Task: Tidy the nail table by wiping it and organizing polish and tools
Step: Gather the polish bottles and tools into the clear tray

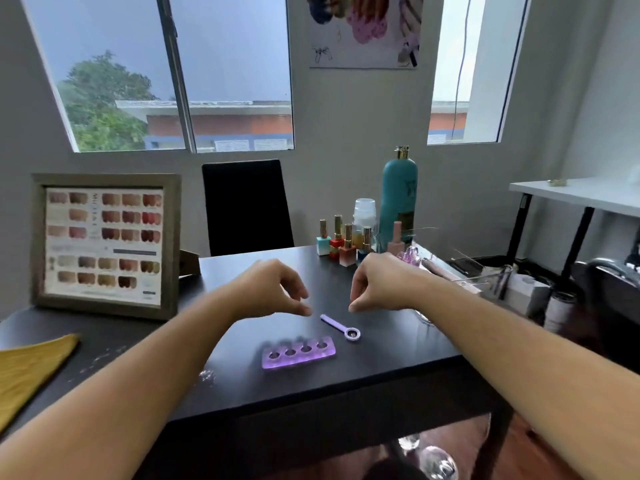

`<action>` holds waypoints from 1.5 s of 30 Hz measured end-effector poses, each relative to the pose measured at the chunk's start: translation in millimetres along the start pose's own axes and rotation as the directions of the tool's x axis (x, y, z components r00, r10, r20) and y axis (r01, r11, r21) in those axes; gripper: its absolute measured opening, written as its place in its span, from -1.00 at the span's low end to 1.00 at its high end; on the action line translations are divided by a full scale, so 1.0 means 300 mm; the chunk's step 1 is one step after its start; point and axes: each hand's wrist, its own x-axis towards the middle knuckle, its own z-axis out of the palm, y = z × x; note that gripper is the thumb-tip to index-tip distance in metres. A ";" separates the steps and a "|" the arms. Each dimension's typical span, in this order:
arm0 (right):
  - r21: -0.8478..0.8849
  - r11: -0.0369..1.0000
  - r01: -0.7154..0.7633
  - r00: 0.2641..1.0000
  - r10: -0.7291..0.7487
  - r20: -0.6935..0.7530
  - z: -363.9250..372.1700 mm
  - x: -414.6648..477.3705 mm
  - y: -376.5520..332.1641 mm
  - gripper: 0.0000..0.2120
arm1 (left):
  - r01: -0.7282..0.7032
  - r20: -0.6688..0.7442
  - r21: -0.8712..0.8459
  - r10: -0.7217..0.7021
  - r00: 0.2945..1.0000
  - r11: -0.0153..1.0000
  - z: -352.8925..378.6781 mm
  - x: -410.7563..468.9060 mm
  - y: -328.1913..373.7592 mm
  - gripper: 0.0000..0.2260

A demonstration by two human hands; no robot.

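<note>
My left hand (273, 289) and right hand (379, 285) hover over the dark worktop (381, 362), fingers loosely curled, holding nothing. Just nearer me lie a purple tool (339, 327) and toe separator (298, 351); polish bottles (341, 242) stand at the far edge, a yellow cloth (31, 368) lies far left.

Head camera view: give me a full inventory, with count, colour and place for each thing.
table: one, black, foreground
toe separator: one, purple, table front centre
ring-ended tool: one, lilac, just behind toe separator
polish bottles: at least five, mixed colours, table back right
tall bottle: one, teal, gold cap, behind polish bottles
clear container: one, translucent, left of tall bottle
colour chart: one, grey-brown frame, table back left
cloth: one, yellow, far left
chair: one, black, behind table
left hand: one, bare, over table centre, holding nothing
right hand: one, bare, over table centre, holding nothing
</note>
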 end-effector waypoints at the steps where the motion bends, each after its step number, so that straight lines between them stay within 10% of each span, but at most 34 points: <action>1: -0.023 1.000 -0.006 1.000 0.007 0.027 0.025 -0.005 -0.013 -0.84 | 0.008 0.039 0.011 -0.008 0.999 1.000 0.004 -0.026 -0.011 -0.70; 14: -0.036 0.995 -0.088 0.994 0.090 0.058 0.096 -0.039 -0.044 -0.84 | 0.021 0.236 0.151 -0.056 0.970 0.988 0.030 -0.126 0.005 -0.80; 25: -0.011 0.989 -0.148 0.977 0.148 0.153 0.098 -0.008 -0.037 -0.66 | 0.083 0.183 -0.083 -0.066 0.981 0.993 0.013 -0.139 -0.052 -0.89; 32: -0.076 0.996 -0.054 0.985 0.065 0.158 0.030 -0.033 -0.024 -0.91 | 0.115 0.117 -0.306 -0.082 0.990 0.945 0.003 -0.137 -0.087 -0.90; 45: 0.197 0.977 -0.079 0.991 0.098 -0.089 -0.350 -0.068 0.271 -0.91 | -0.112 -0.145 -0.305 0.070 0.987 0.946 -0.014 0.190 0.200 -0.90</action>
